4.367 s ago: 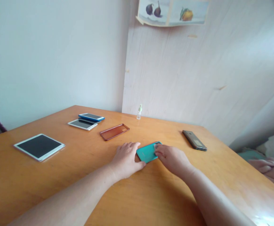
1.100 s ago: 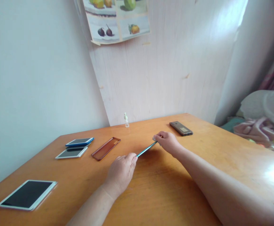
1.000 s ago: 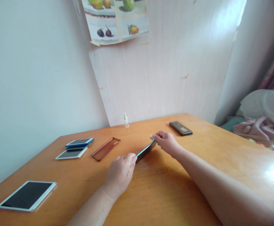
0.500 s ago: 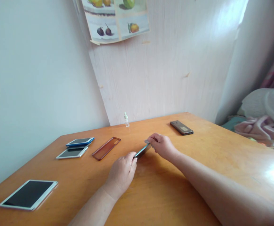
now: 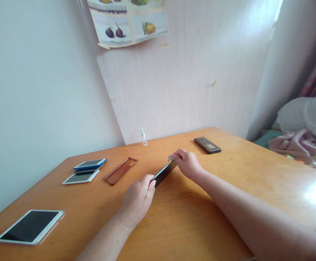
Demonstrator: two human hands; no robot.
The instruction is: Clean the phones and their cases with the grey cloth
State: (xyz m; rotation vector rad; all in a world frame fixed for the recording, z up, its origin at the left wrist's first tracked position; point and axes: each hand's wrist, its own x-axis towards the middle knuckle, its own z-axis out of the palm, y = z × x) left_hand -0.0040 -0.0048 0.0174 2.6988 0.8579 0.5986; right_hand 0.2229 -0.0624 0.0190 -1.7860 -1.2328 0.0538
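A phone in a teal case stands on its long edge on the wooden table, dark screen side facing me. My left hand grips its near end with closed fingers. My right hand pinches its far end, where a small pale thing sticks out between the fingers. Both forearms reach in from the bottom of the view.
An empty brown phone case lies left of the hands. Beyond it lie a blue phone and a white phone. A white tablet lies near left, a dark phone far right, a small bottle by the wall. Bedding at right.
The teal-cased phone, lying flat on its face 4.4 s ago, has been tipped up on its edge. Over the last second it turned so its dark screen faces me.
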